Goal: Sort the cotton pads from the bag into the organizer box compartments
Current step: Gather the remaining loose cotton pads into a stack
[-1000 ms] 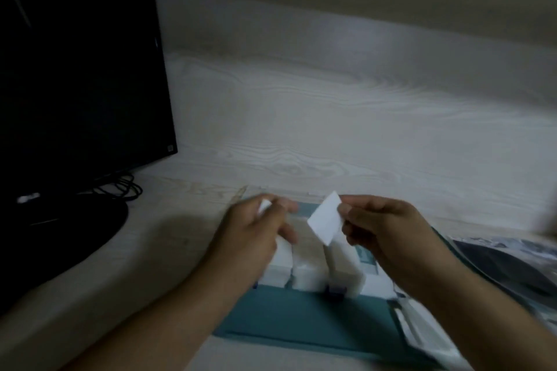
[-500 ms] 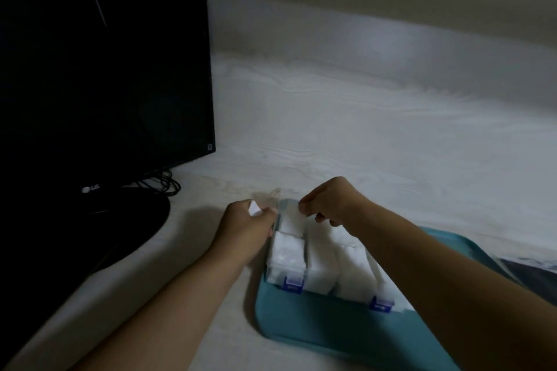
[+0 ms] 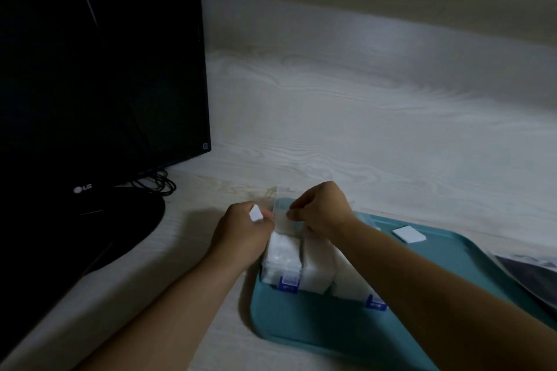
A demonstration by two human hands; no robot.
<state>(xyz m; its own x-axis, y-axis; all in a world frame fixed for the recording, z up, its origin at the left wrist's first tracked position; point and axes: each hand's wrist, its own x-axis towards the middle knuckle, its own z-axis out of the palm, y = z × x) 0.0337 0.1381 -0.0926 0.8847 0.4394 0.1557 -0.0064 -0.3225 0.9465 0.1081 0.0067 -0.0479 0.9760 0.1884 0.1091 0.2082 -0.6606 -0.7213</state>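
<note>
Pale wood-grain desk carries the teal tray with the organizer box, where the right hand has descended from mid-air to pinch a cotton pad into the far-left compartment, while the left hand grips a spare pad, indicating insertion is underway.

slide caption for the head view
Both hands, left and right, tuck cotton pads into an organizer box on a teal tray.

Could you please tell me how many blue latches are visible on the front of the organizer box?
2: one blue latch at the organizer box's front left corner, another further right, just beside the right forearm. That arm may hide more.
</note>
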